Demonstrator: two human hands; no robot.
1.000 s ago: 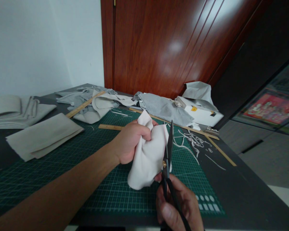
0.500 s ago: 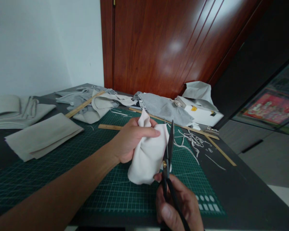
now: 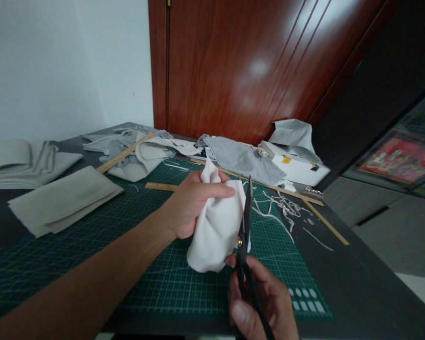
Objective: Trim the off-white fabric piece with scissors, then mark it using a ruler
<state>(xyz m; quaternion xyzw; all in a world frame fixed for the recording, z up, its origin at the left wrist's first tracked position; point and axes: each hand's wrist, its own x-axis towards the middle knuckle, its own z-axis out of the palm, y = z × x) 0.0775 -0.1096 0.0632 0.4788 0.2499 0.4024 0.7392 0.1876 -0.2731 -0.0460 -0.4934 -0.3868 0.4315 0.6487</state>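
Bunched in my left hand [image 3: 194, 203] is a piece of white fabric [image 3: 214, 236], gripped between thumb and fingers near its top. It hangs above the green cutting mat [image 3: 173, 293]. My right hand [image 3: 265, 302] is wrapped round the handles of black scissors [image 3: 247, 217] with a gold-coloured pivot screw. The blades point away from me, slightly apart at the tips, and lie along the fabric's right edge. Part of the fabric behind the scissors is hidden.
Folded cream fabric [image 3: 67, 198] lies to the left. Grey cloth [image 3: 241, 158] and a white box [image 3: 297, 163] stand at the back. Wooden rulers [image 3: 326, 222] rest on the table, near a tangle of white strips [image 3: 286, 208] on the right.
The scissors have shifted slightly left, closer against the fabric's right edge, and their blades stand nearer together. My left hand keeps its hold, almost unmoved.
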